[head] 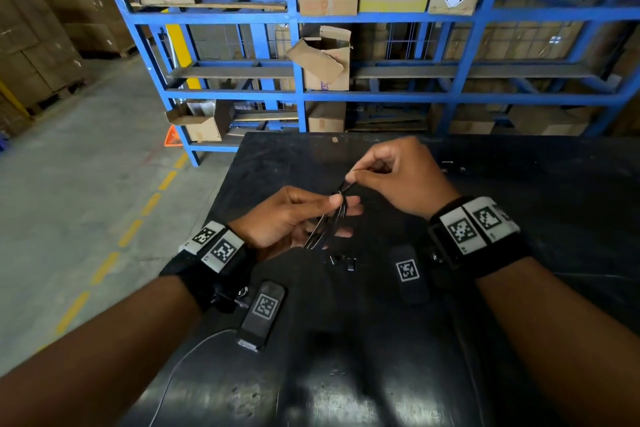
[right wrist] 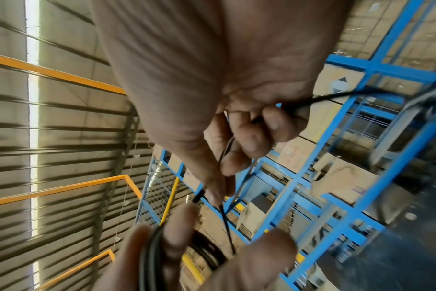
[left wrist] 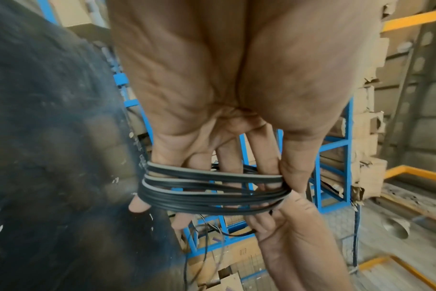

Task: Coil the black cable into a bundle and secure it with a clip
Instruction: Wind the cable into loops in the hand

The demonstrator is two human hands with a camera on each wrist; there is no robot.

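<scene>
The black cable [head: 334, 215], thin, flat and glossy, is wound in several loops round the straightened fingers of the left hand [head: 287, 218], thumb pinning it, above the scuffed black tabletop [head: 519, 184]. At its 1 o'clock, the right hand [head: 398, 173] pinches one loose strand, fingers curled.

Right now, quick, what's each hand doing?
Left hand: closed on the coiled black cable, thumb pinching the loops.
Right hand: closed, pinching the loose end of the cable.
</scene>
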